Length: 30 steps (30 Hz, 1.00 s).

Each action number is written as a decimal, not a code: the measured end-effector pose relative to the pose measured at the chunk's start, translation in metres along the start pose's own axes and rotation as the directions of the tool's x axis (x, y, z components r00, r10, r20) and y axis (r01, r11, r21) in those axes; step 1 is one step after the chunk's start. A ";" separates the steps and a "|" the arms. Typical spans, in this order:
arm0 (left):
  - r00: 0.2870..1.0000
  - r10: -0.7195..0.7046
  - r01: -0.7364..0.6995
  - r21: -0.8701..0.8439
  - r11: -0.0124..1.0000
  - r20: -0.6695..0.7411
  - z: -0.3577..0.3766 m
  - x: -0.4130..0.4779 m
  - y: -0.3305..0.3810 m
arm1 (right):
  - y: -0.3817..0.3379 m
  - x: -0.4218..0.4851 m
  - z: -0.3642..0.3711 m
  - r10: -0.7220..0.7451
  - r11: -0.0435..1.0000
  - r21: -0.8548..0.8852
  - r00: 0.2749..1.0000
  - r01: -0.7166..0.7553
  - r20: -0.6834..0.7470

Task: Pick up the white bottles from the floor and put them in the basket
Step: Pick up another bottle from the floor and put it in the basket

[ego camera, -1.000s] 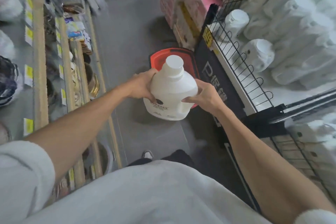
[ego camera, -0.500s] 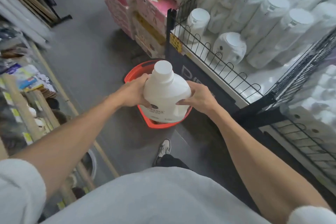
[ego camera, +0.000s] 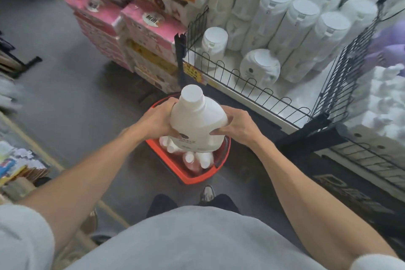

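A shop aisle with a smooth grey floor (ego camera: 65,98) runs between shelving. On the right stands a black wire-fenced display shelf (ego camera: 258,96) packed with rows of tall white capped bottles (ego camera: 304,17); stacked pink and orange cartons (ego camera: 144,28) sit beyond it. On the floor just beside the shelf's dark base stands a red plastic shopping basket (ego camera: 197,178).

The large white plastic bottle with a round white cap (ego camera: 197,125) is upright in the air directly over the basket. The left hand (ego camera: 156,121) grips its left side with curled fingers, and the right hand (ego camera: 237,128) clasps its right side.

The bottle and hands cover most of the basket's inside; only a few small white-capped bottles (ego camera: 201,159) show beneath, one seemingly pinkish. The label print is too small to read, the left shelving is blurred, and one grey shoe (ego camera: 207,193) peeks out beyond the grey shirt.

Compared with half a second ago, both hands keep the same hold, while the basket now lies squarely under the bottle, with its contents showing.
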State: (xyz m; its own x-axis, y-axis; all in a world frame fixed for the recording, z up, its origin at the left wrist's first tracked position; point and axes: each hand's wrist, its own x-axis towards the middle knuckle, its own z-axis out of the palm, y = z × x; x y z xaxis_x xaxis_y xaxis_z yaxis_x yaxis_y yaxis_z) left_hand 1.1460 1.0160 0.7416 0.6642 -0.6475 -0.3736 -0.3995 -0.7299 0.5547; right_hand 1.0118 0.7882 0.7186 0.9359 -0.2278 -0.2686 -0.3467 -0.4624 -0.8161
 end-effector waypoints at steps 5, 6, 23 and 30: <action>0.988 0.078 -0.087 0.064 0.994 0.136 -0.024 0.038 -0.024 | -0.012 0.009 0.028 0.139 0.990 0.029 0.982 -0.137 -0.126; 0.982 0.095 -0.107 0.067 0.992 0.163 -0.028 0.044 -0.030 | -0.015 0.010 0.035 0.162 0.987 0.038 0.975 -0.158 -0.151; 0.915 0.281 -0.301 0.027 0.953 0.290 0.008 0.116 -0.104 | 0.035 0.029 0.114 0.351 0.933 0.184 0.893 -0.309 -0.281; 0.902 0.337 -0.302 -0.162 0.939 0.271 0.066 0.156 -0.135 | 0.099 0.047 0.133 0.350 0.935 0.174 0.879 -0.309 -0.325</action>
State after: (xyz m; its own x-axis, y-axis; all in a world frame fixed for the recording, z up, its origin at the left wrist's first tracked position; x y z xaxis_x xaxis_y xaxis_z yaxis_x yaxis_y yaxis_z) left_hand 1.2623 0.9991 0.5590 0.2934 -0.8891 -0.3512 -0.4738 -0.4543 0.7544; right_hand 1.0296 0.8462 0.5574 0.6807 -0.6403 -0.3559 -0.6026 -0.2131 -0.7691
